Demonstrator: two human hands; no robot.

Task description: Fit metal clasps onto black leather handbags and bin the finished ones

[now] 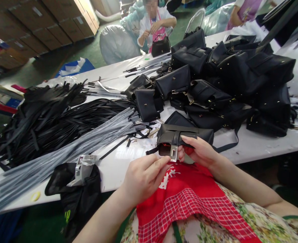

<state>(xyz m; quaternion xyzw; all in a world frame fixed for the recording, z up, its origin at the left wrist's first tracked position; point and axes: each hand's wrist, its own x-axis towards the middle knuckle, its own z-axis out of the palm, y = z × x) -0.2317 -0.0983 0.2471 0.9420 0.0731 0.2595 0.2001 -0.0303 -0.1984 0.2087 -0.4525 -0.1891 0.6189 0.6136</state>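
Below frame center, the person's left grip (pixel 145 173) pinched the metal clasp (pixel 173 154) of a black bag (pixel 173 131) held in the closed right grip (pixel 202 151); the clasp appeared attached, the bag unfastened, other bags (pixel 242 76) heaped upper right on the desk (pixel 111 173).

Count. Own hands: 2, one left hand (pixel 142 175), one right hand (pixel 199 151). Held bag (pixel 168 132): 1, with metal clasp plate (pixel 173 156): 1. Table (pixel 111 175): 1. Piled black bags (pixel 240 71): at least eight; overlap prevents exact tally. Black straps (pixel 95 113): dozens, tangled, not countable. Plastic-wrapped strips (pixel 63 148): many, merging. Yellow ring (pixel 35 196): 1. Blue tray (pixel 87 66): 1. Grey device (pixel 82 171): 1. Co-workers (pixel 161 25): 2.
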